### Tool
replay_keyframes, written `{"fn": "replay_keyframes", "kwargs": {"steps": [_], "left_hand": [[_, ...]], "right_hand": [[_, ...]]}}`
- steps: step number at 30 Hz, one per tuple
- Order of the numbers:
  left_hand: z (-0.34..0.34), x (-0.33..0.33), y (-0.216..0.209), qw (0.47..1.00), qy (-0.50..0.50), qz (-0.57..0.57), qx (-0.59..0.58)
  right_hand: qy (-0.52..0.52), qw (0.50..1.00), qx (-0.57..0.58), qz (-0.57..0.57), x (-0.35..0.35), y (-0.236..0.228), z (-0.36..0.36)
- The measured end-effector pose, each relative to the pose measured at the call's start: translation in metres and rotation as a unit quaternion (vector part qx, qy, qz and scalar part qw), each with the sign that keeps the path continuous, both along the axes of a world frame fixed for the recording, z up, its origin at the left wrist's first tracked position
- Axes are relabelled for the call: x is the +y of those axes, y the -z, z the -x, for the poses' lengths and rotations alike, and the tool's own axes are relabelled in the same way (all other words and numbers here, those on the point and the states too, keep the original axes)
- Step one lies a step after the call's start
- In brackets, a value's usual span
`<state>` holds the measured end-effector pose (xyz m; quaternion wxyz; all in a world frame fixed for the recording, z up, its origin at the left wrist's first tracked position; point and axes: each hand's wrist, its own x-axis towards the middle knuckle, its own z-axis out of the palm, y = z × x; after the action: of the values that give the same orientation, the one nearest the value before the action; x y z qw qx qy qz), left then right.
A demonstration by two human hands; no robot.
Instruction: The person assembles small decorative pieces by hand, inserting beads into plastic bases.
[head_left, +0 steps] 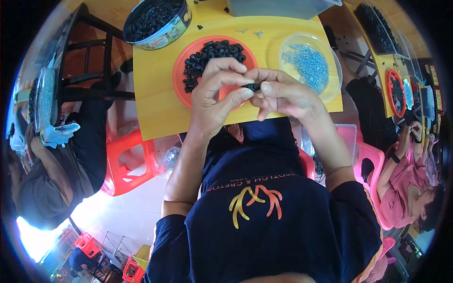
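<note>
Pinching a small black bit (254,87), two hands meet by the right edge of the red plate (178,85). The left grip (214,96) is narrow, with thumb and fingertips on the bit. The right grip (285,94) is narrow too, and holds the same bit from the other side. Fingers hide most of the bit, so its shape is hard to see. A pile of black parts (217,52) sits in the plate. Right of the plate is a clear bowl (336,70) with shiny bits (309,66) in it. Left of the plate, and farther off, is a round tin (163,37) with dark parts (153,21). Past the plate, two silver bits (258,34) lie on the yellow bench (155,99), and a gray bin (283,8) stands beyond them.
</note>
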<state>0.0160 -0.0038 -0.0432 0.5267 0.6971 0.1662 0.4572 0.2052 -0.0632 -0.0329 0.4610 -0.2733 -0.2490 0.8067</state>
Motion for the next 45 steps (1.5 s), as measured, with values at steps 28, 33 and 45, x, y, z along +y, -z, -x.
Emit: {"fn": "replay_keyframes", "kwargs": {"steps": [28,33,45], "left_hand": [[0.0,-0.001,-0.006,0.998,0.024,-0.013,-0.048],[-0.001,-0.005,-0.002,0.997,0.009,0.061,-0.055],[-0.002,-0.004,-0.001,0.999,-0.006,0.013,-0.039]], "right_hand": [[-0.058,0.944,0.325,0.002,-0.004,0.009,0.03],[-0.048,0.935,0.352,0.012,-0.006,0.017,0.032],[0.149,0.987,0.002,-0.058,-0.013,-0.011,0.034]]}}
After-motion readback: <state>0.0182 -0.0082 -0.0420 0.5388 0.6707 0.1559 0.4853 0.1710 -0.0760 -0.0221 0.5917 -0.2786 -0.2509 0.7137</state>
